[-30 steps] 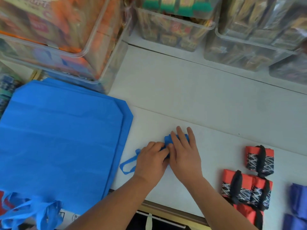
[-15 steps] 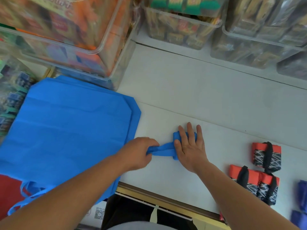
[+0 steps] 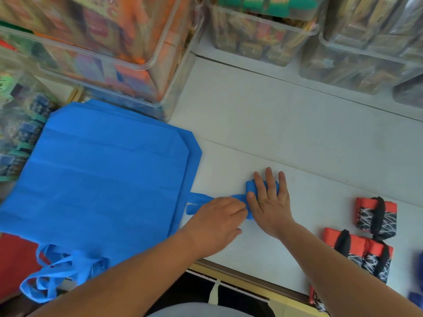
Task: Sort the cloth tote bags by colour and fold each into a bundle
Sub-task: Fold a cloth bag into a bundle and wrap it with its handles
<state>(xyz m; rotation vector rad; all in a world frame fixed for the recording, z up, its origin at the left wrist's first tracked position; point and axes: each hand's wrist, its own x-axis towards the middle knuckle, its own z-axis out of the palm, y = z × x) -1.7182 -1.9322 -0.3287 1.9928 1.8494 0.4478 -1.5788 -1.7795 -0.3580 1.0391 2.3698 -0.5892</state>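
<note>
My right hand [image 3: 270,202] lies flat, fingers straight and spread, pressing the blue bundle [image 3: 250,186] down on the white surface [image 3: 297,145]. The bundle sits near the front edge, between the stack of flat blue totes [image 3: 103,179] on my left and the red-and-black bundles [image 3: 366,202] on my right. My left hand [image 3: 215,221] is curled around the handle straps [image 3: 199,197] right beside my right thumb, and the loose ends of the straps trail back towards the stack. Half a second ago that hand was further left, drawing the straps out straight from the bundle; now it has come back in against the fold, so the slack lies behind it. A second ago both hands sat together on top of the folded cloth and the loop lay loose on the surface. I judge that the folding of this tote is done and I am on the tying step, bringing the straps round the bundle to hold it shut. The blue pile beside me shows plenty still to fold, while the red ones look finished.
</note>
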